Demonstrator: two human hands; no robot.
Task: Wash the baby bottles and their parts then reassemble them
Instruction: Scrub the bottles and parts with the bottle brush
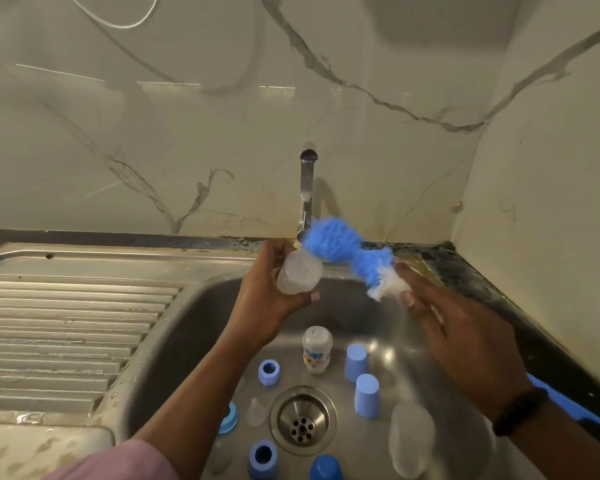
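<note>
- I see my left hand (267, 289) at the centre of the frame, fingers curled round a frosted clear baby bottle (299, 273) held above the sink (194, 327).
- My right hand (465, 327) is right of centre; it holds a bottle brush (347, 252) near its white lower bristles, though motion blur keeps me from telling exactly how the fingers lie on it.
- The brush's blue head points up and left, reaching just beside the held bottle's top, in front of the tap (306, 188).
- Down in the basin, a second bottle (316, 348) with a printed label stands just above the drain (302, 420).
- Two light blue caps (361, 379) stand to the right of the drain, and a third clear bottle (411, 439) lies at lower right.
- Blue screw rings (269, 371) sit left of and below the drain.
- A clear teat (256, 410) lies just left of the drain.
- The ribbed drainboard (66, 327) fills the left of the frame.
</note>
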